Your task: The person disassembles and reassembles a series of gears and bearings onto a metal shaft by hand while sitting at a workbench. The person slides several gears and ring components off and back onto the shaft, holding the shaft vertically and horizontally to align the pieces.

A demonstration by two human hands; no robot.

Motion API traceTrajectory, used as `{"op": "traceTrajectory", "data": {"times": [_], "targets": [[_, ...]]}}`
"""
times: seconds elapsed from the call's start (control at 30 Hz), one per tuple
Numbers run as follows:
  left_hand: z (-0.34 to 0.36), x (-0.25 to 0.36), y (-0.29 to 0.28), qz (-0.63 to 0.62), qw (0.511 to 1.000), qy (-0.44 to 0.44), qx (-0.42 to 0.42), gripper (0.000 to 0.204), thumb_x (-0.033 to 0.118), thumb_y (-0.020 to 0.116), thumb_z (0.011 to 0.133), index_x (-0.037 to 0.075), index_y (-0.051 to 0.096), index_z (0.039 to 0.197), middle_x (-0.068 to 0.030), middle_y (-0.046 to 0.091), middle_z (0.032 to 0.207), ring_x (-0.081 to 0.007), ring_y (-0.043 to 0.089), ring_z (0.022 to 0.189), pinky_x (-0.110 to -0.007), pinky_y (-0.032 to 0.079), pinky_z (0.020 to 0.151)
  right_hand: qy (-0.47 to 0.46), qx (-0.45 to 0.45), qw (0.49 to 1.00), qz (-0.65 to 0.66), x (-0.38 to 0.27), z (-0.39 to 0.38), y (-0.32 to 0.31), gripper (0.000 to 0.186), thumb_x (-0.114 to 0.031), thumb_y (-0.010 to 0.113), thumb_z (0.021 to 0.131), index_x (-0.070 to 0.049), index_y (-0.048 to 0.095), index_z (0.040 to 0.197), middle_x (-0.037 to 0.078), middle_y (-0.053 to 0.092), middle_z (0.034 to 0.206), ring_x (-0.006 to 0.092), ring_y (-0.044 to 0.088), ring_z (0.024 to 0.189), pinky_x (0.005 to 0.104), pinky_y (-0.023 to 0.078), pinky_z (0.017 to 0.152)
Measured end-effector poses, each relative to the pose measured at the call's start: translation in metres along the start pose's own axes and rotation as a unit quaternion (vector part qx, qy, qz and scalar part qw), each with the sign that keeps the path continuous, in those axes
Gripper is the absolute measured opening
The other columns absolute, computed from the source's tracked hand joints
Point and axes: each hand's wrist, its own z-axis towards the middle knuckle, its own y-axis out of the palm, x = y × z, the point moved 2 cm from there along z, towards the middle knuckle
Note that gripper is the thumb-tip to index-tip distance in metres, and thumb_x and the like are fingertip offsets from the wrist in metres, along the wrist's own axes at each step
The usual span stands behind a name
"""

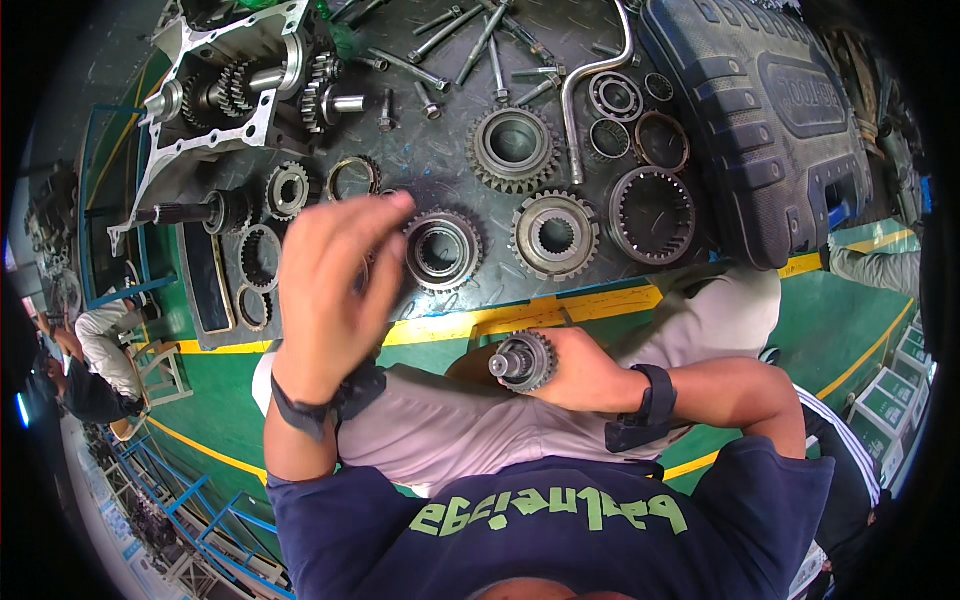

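Observation:
My right hand (580,368) is closed around a gear shaft (524,362) in front of my lap, its stepped, narrow end pointing left. My left hand (335,275) is raised over the near left part of the table, thumb and fingers bent but apart, with nothing seen held. Partly behind it are metal rings. Just right of its fingertips lies a round gear hub (443,252). A toothed gear (556,236) and a larger gear (512,148) lie further right. Left of the hand are a small gear (289,190) and a toothed ring (260,257).
An open gearbox housing (225,95) with gears inside stands at the far left. Several bolts (435,35) lie at the back. A bent steel wrench bar (572,120), bearings (615,96), a ring gear (652,215) and a black tool case (765,130) are on the right.

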Motion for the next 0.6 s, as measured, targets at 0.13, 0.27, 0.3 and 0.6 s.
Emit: {"op": "traceTrajectory", "data": {"times": [0.13, 0.27, 0.3, 0.6], "targets": [[-0.019, 0.045, 0.003, -0.128, 0.974, 0.103, -0.156, 0.043, 0.027, 0.082, 0.081, 0.013, 0.071, 0.121, -0.0035, 0.071, 0.11, -0.0222, 0.069, 0.095, -0.037, 0.055, 0.079, -0.03, 0.011, 0.999, 0.012, 0.008, 0.003, 0.002, 0.044, -0.022, 0.083, 0.082, 0.001, 0.07, 0.117, 0.015, 0.076, 0.104, 0.0225, 0.074, 0.096, 0.036, 0.055, 0.087], [-0.042, 0.055, 0.034, -0.131, 0.953, 0.114, -0.247, 0.058, 0.033, 0.081, 0.08, 0.016, 0.064, 0.133, -0.0065, 0.065, 0.125, -0.0243, 0.068, 0.092, -0.038, 0.056, 0.079, -0.029, -0.022, 0.999, -0.004, 0.002, 0.002, 0.0, 0.043, -0.023, 0.083, 0.083, 0.001, 0.069, 0.116, 0.014, 0.076, 0.104, 0.0233, 0.074, 0.095, 0.0371, 0.056, 0.084], [-0.043, 0.052, 0.037, -0.138, 0.948, 0.118, -0.26, 0.059, 0.03, 0.08, 0.08, 0.015, 0.062, 0.134, -0.0073, 0.063, 0.125, -0.0248, 0.069, 0.092, -0.038, 0.057, 0.077, -0.012, -0.018, 1.0, 0.0, 0.001, 0.003, 0.001, 0.043, -0.023, 0.083, 0.083, 0.001, 0.069, 0.116, 0.014, 0.076, 0.104, 0.0234, 0.073, 0.095, 0.0373, 0.056, 0.084], [-0.053, 0.052, 0.04, -0.211, 0.93, 0.081, -0.289, 0.058, 0.018, 0.078, 0.074, 0.013, 0.059, 0.128, -0.0095, 0.058, 0.112, -0.0272, 0.068, 0.088, -0.039, 0.058, 0.068, -0.026, -0.017, 0.999, -0.029, 0.012, 0.004, 0.004, 0.039, -0.023, 0.083, 0.083, 0.0, 0.07, 0.112, 0.016, 0.076, 0.1, 0.0234, 0.075, 0.092, 0.0364, 0.056, 0.079]]}}
